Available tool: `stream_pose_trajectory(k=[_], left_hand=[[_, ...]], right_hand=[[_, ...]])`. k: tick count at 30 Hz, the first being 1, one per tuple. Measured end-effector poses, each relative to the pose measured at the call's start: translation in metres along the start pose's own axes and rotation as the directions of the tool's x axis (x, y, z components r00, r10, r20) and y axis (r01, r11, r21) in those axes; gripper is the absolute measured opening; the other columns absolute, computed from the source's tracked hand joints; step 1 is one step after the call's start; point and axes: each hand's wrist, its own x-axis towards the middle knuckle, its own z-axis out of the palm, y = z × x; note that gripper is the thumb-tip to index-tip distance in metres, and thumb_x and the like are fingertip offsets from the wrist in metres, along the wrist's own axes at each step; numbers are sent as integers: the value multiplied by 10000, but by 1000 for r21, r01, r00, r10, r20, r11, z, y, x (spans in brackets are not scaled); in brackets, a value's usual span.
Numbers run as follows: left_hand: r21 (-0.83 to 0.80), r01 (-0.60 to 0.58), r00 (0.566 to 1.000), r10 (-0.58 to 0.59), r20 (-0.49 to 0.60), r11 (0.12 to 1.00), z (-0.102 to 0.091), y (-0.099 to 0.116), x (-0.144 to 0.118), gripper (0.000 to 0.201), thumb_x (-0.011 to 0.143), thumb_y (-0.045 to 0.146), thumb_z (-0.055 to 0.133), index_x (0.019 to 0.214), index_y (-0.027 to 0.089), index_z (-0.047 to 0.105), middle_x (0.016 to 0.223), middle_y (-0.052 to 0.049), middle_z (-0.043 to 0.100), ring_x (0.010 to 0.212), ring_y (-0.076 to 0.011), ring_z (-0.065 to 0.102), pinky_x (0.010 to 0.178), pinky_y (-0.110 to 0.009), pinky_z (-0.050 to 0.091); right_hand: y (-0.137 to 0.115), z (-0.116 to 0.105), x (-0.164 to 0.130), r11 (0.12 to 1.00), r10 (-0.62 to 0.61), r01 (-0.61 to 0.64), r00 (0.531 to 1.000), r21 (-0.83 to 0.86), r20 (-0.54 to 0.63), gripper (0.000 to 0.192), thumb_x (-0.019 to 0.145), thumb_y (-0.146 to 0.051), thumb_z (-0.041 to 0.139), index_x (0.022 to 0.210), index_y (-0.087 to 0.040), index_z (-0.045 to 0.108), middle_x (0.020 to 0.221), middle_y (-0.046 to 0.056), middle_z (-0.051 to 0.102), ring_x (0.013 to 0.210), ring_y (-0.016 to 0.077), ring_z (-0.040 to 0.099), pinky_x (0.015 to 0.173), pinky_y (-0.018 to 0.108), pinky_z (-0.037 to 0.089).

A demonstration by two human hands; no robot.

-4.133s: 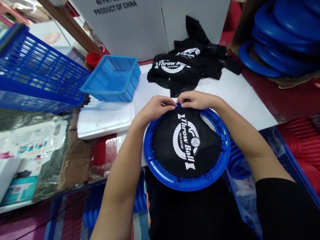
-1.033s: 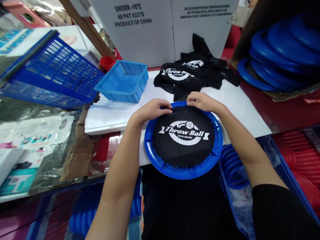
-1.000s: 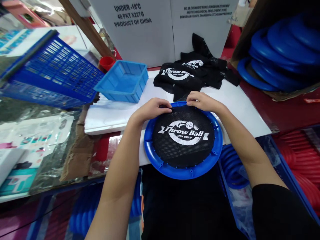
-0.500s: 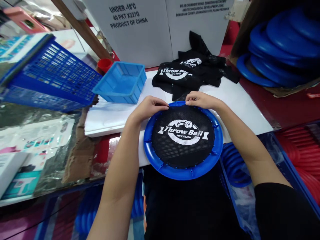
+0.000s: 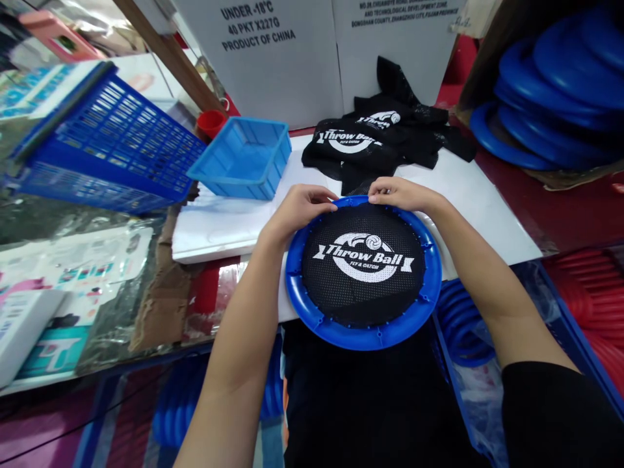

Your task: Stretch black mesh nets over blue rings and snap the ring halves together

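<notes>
A blue plastic ring (image 5: 311, 318) lies tilted at the table's front edge, near my body. Across it is a black mesh sheet (image 5: 365, 302) printed "Throw Ball", and small pegs line the ring's inner side. My left hand (image 5: 308, 207) pinches the far-left part of the rim where mesh and ring meet, thumb on top. To its right, my right hand (image 5: 402, 195) is closed at the far rim with curled fingers and the thumb pressed down. Its fingertips partly hide the mesh edge. Behind both hands lies a pile of black printed mesh sheets (image 5: 390, 140).
A light blue tray (image 5: 244, 156) and a blue basket (image 5: 127, 136) stand to the left, a red cup (image 5: 211, 122) between them. Blue rings (image 5: 550, 91) are stacked at the right. A white carton (image 5: 273, 78) rises behind. Red rings (image 5: 592, 292) lie lower right.
The whole view has shifted slightly, so everything appears a little further right. Both hands keep their places on the far rim of the ring.
</notes>
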Motion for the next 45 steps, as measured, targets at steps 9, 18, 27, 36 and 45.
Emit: stream_pose_trajectory(k=[9, 18, 27, 36, 45], left_hand=[[38, -22, 999, 21, 48, 999, 3, 1, 2, 191, 836, 299, 774, 962, 174, 844, 1008, -94, 842, 969, -245, 759, 972, -416, 599], [107, -31, 989, 15, 146, 994, -8, 15, -5, 244, 899, 284, 726, 1099, 174, 812, 1064, -95, 828, 1020, -242, 756, 993, -413, 598], [355, -3, 988, -53, 146, 935, -15, 26, -10, 255, 869, 243, 736, 1110, 211, 815, 917, -51, 820, 855, -231, 757, 895, -388, 606], [257, 73, 981, -116, 158, 964, -17, 21, -9, 256, 849, 198, 747, 1096, 201, 813, 864, -48, 802, 814, -211, 729, 835, -371, 593], [186, 127, 964, -166, 208, 974, -20, 17, -7, 253, 847, 271, 755, 1083, 185, 785, 848, -50, 764, 843, -219, 715, 836, -374, 574]], right_hand=[[-6, 6, 2, 998, 30, -31, 999, -57, -20, 173, 953, -379, 641, 895, -218, 671, 881, 23, 661, 855, 205, 583, 791, 340, 453], [-7, -1, -5, 1000, 19, -19, 1000, 15, 4, 289, 931, -477, 667, 955, -200, 743, 986, 58, 711, 899, 216, 611, 814, 345, 476], [-10, -5, -8, 999, 46, -46, 996, 10, 74, 264, 907, -444, 674, 987, -208, 762, 1081, 74, 707, 951, 227, 620, 876, 376, 483], [-21, 3, -6, 978, 154, -157, 988, 134, 30, 182, 824, -379, 717, 892, -215, 754, 911, 33, 687, 866, 206, 578, 834, 361, 461], [-21, 7, 1, 892, 306, -287, 952, 350, 1, 57, 712, -260, 764, 752, -228, 739, 823, 20, 680, 864, 218, 577, 877, 369, 453]])
